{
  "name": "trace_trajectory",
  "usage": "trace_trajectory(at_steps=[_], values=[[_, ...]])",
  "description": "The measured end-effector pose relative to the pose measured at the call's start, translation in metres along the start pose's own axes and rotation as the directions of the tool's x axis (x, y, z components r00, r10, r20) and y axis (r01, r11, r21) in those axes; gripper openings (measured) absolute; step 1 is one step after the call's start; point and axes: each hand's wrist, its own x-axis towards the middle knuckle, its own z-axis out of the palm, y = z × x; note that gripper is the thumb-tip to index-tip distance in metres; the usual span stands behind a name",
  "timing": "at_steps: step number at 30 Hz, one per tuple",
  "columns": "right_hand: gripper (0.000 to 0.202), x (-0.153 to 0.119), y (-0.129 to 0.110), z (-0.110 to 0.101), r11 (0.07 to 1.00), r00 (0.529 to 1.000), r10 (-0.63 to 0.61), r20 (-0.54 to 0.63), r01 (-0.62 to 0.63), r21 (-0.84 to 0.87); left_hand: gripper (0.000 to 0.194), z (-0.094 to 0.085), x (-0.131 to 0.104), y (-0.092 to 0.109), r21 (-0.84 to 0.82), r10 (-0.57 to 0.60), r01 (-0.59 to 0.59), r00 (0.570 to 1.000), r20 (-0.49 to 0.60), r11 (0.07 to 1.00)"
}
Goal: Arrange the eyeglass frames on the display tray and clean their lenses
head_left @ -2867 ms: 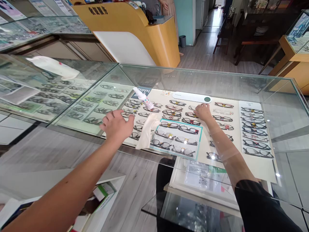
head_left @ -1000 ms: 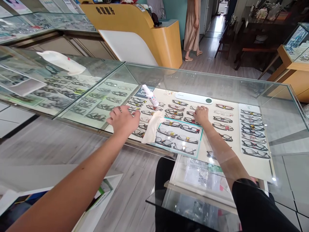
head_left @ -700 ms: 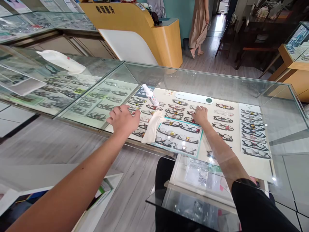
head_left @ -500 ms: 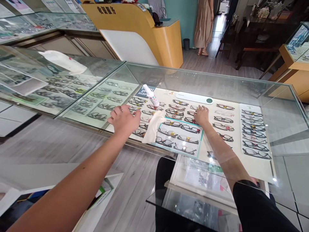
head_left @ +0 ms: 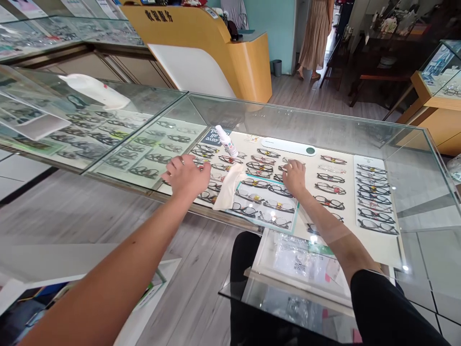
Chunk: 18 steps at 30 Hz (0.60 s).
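My left hand is over the glass top of the display case, fingers spread and holding nothing. Right of it lie a cream cloth and a white bottle with a narrow cap. My right hand reaches among the rows of eyeglasses, its fingers apart and bent downward. Its fingertips are close to a pair of eyeglasses; contact is hard to make out. Below that hand, more eyeglasses lie on a teal-edged panel.
A white tray of eyeglasses sits at the case's right end. An open drawer with plastic packets juts out near my lap. A white curved object is at the left. Beyond stands a wooden counter; a person in a long skirt is behind.
My right hand has shifted slightly left over the eyeglasses. My left hand has stayed nearly still. The person in the background has stepped to the right.
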Motion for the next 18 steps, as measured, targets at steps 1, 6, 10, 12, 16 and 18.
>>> trace_trajectory(at_steps=[1, 6, 10, 12, 16, 18], values=[[0.040, -0.010, -0.010, -0.004, 0.999, 0.999, -0.040, -0.010, 0.040, 0.035, 0.058, 0.000, 0.000, 0.000, -0.005, 0.005, -0.005, 1.000, 0.004, 1.000], [0.028, -0.079, -0.056, -0.019, 0.933, 0.979, -0.201, 0.030, 0.182, 0.310, 0.061, 0.003, 0.002, 0.001, -0.047, 0.026, -0.026, 1.000, 0.004, 0.999], [0.016, -0.151, -0.081, -0.032, 0.813, 0.952, -0.275, 0.134, 0.156, 0.560, 0.064, 0.009, 0.006, 0.001, -0.082, 0.039, -0.042, 0.999, -0.036, 0.996], [0.012, -0.184, -0.089, -0.046, 0.663, 0.895, -0.311, 0.321, -0.038, 0.747, 0.065, 0.012, 0.009, 0.001, -0.100, 0.048, -0.053, 0.997, -0.054, 0.994], [0.013, -0.223, -0.097, -0.114, 0.507, 0.704, -0.389, 0.594, -0.375, 0.776, 0.071, 0.013, 0.012, 0.002, -0.125, 0.064, -0.070, 0.997, -0.050, 0.990], [0.015, -0.234, -0.096, -0.172, 0.505, 0.748, -0.390, 0.537, -0.315, 0.804, 0.073, 0.013, 0.013, 0.004, -0.125, 0.069, -0.074, 0.997, -0.045, 0.989]])
